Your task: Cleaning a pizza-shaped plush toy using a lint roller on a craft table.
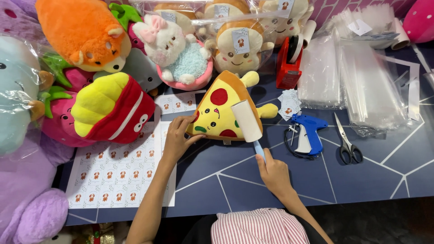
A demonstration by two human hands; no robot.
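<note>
A: Right hand: closed around blue handle of lint roller; white roller head lying on pizza-slice plush. Left hand: fingers curled, gripping plush at its lower left edge.

B: Plush position?

A: On dark blue table, centre, crust end pointing away, face side up. Sticker sheet just left, under left forearm.

B: Farther out?

A: Right of plush: blue tagging gun, then scissors, near each other, blades shut. Behind: red tape dispenser, stack of clear bags. Left: fries plush, orange fox plush. Top: bagged toast plushes.
</note>
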